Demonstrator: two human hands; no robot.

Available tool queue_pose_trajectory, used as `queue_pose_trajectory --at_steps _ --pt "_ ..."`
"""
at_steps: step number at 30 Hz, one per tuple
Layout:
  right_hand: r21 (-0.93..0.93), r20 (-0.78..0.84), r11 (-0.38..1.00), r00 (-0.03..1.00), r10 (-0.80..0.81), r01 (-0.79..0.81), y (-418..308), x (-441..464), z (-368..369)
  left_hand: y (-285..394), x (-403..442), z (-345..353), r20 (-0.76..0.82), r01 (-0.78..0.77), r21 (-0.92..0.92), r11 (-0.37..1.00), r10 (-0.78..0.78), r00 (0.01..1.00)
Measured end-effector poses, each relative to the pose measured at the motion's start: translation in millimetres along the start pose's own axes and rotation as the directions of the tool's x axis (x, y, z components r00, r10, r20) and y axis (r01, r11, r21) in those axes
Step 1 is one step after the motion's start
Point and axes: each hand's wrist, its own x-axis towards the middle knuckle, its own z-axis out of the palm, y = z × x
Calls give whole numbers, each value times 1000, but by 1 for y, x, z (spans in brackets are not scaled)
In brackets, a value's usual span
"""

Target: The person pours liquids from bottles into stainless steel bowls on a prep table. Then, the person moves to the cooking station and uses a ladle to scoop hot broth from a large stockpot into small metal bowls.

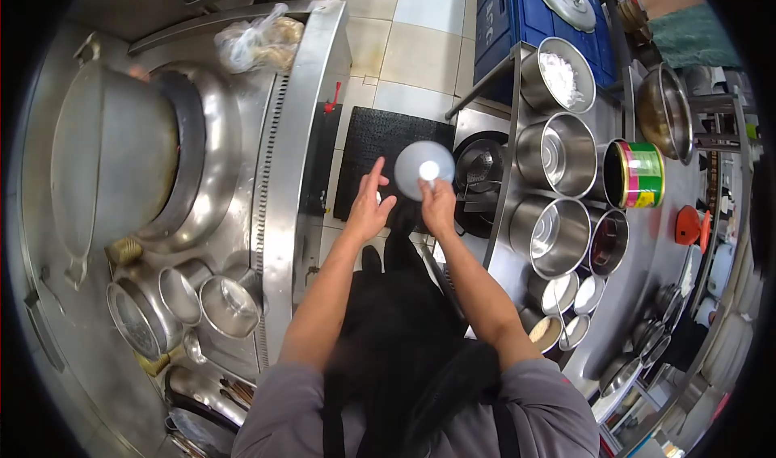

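My right hand (pixel 438 206) grips the near edge of a round, pale grey dish-like piece (pixel 412 167); I cannot tell whether it is a bowl or a lid. A bright glare sits at its middle. To its left, my left hand (pixel 371 208) is raised with fingers stretched and thumb apart, not touching it. A small white spot shows by the left palm, too small to name. Below both hands lies a black floor mat (pixel 364 147). Just right of the round piece is a dark pan (pixel 481 163) with a perforated ladle or strainer in it.
Steel pots (pixel 556 155) line the right counter, beside a green and pink tin (pixel 644 175) and small tubs of white contents. Blue bins (pixel 495 25) stand beyond. On the left range are a large pot (pixel 113 159), smaller pots (pixel 230 304) and a plastic bag (pixel 259 42).
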Motion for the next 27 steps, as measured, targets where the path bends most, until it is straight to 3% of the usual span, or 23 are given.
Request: queue_pose_trajectory --at_steps 3,6,8,11,14,17,20,27 --pt "55 -342 983 921 185 -177 55 55 18 -42 8 28 -42 92 14 996 -92 995" --pt "98 -594 885 687 419 -455 114 110 36 -96 -7 54 44 232 34 972 -234 971" --pt "157 -700 875 574 425 -457 146 148 41 -135 -17 68 53 331 -20 943 -330 943" --pt "141 -815 949 511 273 -282 199 198 45 -190 -14 82 73 422 -60 905 -418 906" --pt "226 -691 877 565 451 -425 263 244 49 -235 0 94 55 461 -86 883 -458 887" --pt "199 -592 883 666 454 -424 311 275 50 -255 17 100 45 454 -111 884 -451 891" --pt "95 -560 913 737 378 -397 311 278 51 -273 26 110 35 456 -161 875 -457 889" --pt "43 -513 865 732 449 -500 294 298 40 -283 38 119 65 506 -231 831 -506 860"
